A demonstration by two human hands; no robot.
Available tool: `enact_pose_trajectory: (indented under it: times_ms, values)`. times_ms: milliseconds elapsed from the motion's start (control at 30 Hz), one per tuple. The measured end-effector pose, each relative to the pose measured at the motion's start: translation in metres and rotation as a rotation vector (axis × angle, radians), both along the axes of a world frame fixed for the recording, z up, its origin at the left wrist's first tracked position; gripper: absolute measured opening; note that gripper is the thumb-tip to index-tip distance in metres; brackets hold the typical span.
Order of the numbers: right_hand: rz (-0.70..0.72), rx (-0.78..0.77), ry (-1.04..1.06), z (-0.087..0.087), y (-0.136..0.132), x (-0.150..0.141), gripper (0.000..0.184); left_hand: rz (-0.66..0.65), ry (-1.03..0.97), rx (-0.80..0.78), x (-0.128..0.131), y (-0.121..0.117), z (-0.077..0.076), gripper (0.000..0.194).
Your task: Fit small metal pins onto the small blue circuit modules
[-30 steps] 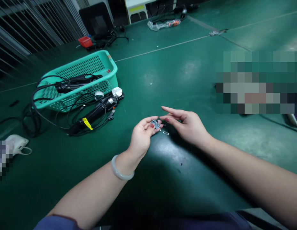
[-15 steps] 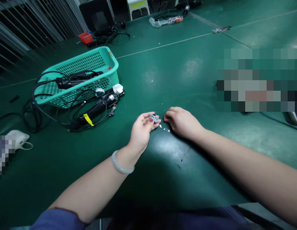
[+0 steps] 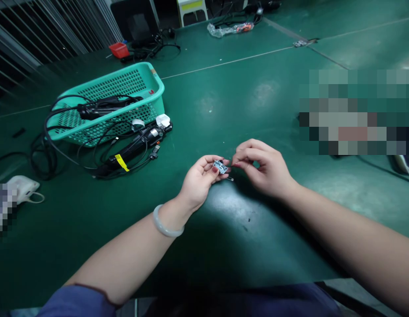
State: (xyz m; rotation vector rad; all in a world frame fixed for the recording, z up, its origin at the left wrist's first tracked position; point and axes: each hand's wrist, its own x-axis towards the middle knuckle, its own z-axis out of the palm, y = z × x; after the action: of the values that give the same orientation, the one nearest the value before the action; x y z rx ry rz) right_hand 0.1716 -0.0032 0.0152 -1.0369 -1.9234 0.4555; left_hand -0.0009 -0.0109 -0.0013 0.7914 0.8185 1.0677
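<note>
Between the thumb and fingers of my left hand point(image 3: 200, 177) is a small silvery-grey part with cut-outs point(image 3: 220, 167); its exact kind is too small to make out. My right hand point(image 3: 265, 165) is just to the right of it, thumb and forefinger pinched together close to the part's edge. Whatever those fingertips hold, if anything, is too tiny to name. Under the left fingertips a small white rectangular frame piece point(image 3: 230, 179) lies on the green tabletop point(image 3: 204, 259), partly covered.
A turquoise basket point(image 3: 160, 90) with black cabled devices stands at the left. Beside it lies a black handheld device point(image 3: 134, 149) with a yellow tag and cables. A white object with a loop point(image 3: 24, 189) sits far left; a red box point(image 3: 119, 50) is behind.
My right hand has lifted from the table and come into a pinch beside the held part. My left hand has shifted slightly right, turning the part, and now covers more of the table pieces.
</note>
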Motion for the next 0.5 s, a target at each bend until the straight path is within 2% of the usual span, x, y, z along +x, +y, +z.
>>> enact_pose_trajectory:
  times_ms: [167,300,500]
  values:
    - [0.047,0.025,0.027,-0.0038,0.0012,-0.0021,0.016,-0.013,-0.043,-0.009,0.001,-0.0011,0.0023,0.016]
    - [0.046,0.139,0.028,-0.0037,-0.0009,-0.0025,0.02,-0.02,-0.084,0.007,0.0016,-0.0027,0.0043,0.015]
    - [0.003,0.247,0.001,-0.0085,-0.0008,0.0012,0.022,-0.19,-0.081,-0.046,-0.0001,-0.0041,0.0034,0.021]
